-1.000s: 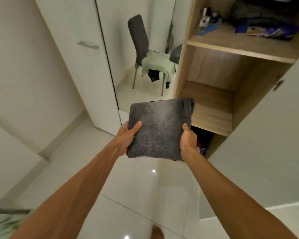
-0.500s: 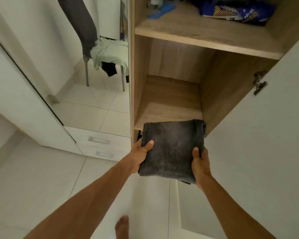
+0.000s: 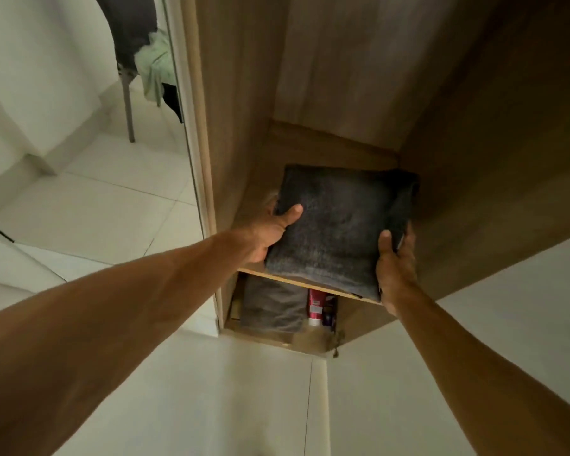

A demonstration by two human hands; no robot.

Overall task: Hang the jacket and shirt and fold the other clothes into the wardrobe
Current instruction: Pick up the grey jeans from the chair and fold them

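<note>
Woodgrain shelf (image 3: 310,149), fuzzy square garment (image 3: 336,225)

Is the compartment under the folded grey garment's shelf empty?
No; below the folded grey garment lie a brownish cloth and a red container.

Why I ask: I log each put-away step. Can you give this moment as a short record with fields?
item: folded grey garment, held flat over wooden shelf, near edge overhanging its front
left hand: grips garment's left edge, thumb on top
right hand: grips its near right corner
contact with shelf: cannot tell
below shelf: folded cloth, red tube
upper left: green garment on chair
</note>
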